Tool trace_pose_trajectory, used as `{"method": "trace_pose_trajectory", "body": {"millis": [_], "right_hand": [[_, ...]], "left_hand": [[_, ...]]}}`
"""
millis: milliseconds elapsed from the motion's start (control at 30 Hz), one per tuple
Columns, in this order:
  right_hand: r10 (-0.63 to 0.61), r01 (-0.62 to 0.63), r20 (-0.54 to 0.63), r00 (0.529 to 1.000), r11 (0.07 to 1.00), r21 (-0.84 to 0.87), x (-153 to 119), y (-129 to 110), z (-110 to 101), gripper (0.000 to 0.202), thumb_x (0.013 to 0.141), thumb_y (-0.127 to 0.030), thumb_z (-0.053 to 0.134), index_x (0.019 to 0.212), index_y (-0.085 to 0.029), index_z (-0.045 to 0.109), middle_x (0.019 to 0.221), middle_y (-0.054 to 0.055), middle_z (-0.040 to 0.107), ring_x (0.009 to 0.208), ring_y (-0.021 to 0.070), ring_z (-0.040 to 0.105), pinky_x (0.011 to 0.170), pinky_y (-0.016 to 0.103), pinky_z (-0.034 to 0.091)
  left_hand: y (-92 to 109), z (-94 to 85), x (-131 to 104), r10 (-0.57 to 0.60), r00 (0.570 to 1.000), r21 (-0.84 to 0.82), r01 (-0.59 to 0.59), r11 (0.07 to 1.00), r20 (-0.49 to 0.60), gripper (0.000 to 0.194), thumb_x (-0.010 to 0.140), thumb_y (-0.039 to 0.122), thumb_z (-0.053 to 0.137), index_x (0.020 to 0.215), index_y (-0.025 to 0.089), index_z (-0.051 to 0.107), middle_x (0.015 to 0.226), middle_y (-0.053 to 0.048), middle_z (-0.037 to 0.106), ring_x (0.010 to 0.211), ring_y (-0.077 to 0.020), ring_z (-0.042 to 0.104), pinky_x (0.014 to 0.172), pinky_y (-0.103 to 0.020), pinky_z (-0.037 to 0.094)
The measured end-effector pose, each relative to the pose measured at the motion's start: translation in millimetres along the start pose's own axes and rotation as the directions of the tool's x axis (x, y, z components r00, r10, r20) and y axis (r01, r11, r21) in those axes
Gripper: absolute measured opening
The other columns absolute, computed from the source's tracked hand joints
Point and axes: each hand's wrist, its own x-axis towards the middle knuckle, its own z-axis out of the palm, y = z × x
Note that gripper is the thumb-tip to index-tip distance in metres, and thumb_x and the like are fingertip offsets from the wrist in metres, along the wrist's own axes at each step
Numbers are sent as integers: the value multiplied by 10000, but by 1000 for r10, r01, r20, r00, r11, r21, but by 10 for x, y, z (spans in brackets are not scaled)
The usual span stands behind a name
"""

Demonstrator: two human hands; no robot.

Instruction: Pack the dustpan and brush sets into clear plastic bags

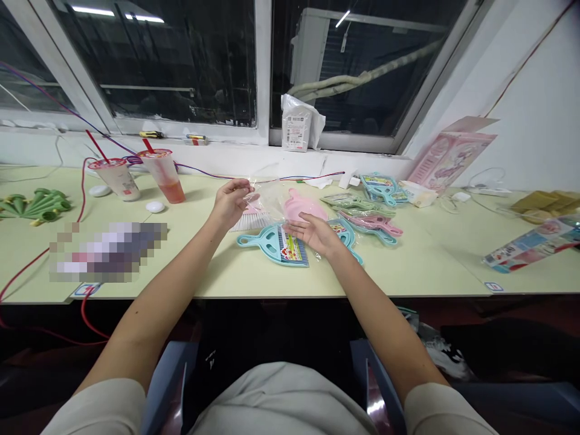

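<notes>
A clear plastic bag (270,199) is pinched at its left side by my left hand (232,202), above a pink brush with white bristles (251,220). My right hand (312,232) has its fingers spread, palm turned up, at the bag's lower right. Just under it lies a light blue brush (274,243) with a colourful label. A pink dustpan (304,206) rests behind my right fingers, and a light blue dustpan (345,234) is partly hidden by that hand. Bagged green and pink sets (369,217) lie to the right.
Two drink cups with red straws (164,178) stand at the back left, near green objects (38,205) and a red cable (83,187). A pink box (451,154) leans at the back right. A long package (530,244) lies far right. A white package (296,124) is on the sill.
</notes>
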Motion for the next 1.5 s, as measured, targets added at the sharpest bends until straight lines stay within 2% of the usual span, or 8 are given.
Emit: {"method": "trace_pose_trajectory", "body": {"millis": [267,633,700,800,867,967,1067,1500], "right_hand": [[-47,49,88,995,998,-25,-20,-47,58,376,861,-516,755,1051,-221,621,1161,155,768,1204,332,731,1106,543,579],[-99,103,-40,994,987,121,-19,-109,-15,280,874,-209,718,1133,-263,627,1091,63,804,1074,280,786,934,442,655],[-102,113,-85,991,985,134,-17,-138,-54,264,880,-188,689,1131,-250,640,1069,68,812,1029,272,795,869,408,666],[-111,129,-121,986,980,154,-19,-178,-111,265,872,-181,669,1131,-238,655,1039,72,817,937,258,801,778,378,670],[-107,126,-123,987,980,156,-18,-193,-132,267,861,-179,666,1123,-233,661,1019,74,817,879,249,796,730,367,665],[-92,107,-101,991,983,151,-13,-202,-136,274,851,-185,669,1122,-229,662,1013,76,814,858,251,791,704,365,656],[-78,90,-84,993,985,149,-10,-208,-131,292,841,-188,674,1131,-218,666,1009,78,810,865,258,791,709,365,649],[-77,80,-32,997,991,109,-9,-214,-164,314,814,-200,696,1128,-208,679,999,68,804,831,237,777,629,310,595]], "left_hand": [[95,90,-128,-26,983,55,16,998,183,179,726,183,820,811,191,663,870,-35,656,933,-226,692,957,-591,611],[20,91,-150,-200,918,224,127,966,342,392,847,423,804,1132,208,644,984,-57,690,909,-205,703,896,-472,606],[56,39,-136,-181,961,485,58,872,211,398,931,532,673,1162,217,597,1006,-72,697,879,-215,703,857,-450,592],[151,-70,-152,-206,965,890,-55,452,164,432,938,611,594,1075,202,623,1004,-109,724,915,-265,697,858,-416,544],[219,-124,-185,-426,869,955,-151,256,252,519,871,648,651,1129,198,662,1095,-128,749,996,-297,700,874,-387,520],[272,-137,-246,-707,639,953,-219,210,303,745,736,648,766,1325,207,648,1275,-131,736,1100,-310,697,881,-336,511],[251,-95,-292,-755,572,940,-285,185,322,736,687,555,798,1334,229,672,1326,-111,728,1164,-313,678,907,-322,500],[203,-208,-207,-642,669,873,-488,0,374,488,790,199,607,1253,244,755,1239,-83,757,1162,-277,644,973,-350,486]]}}
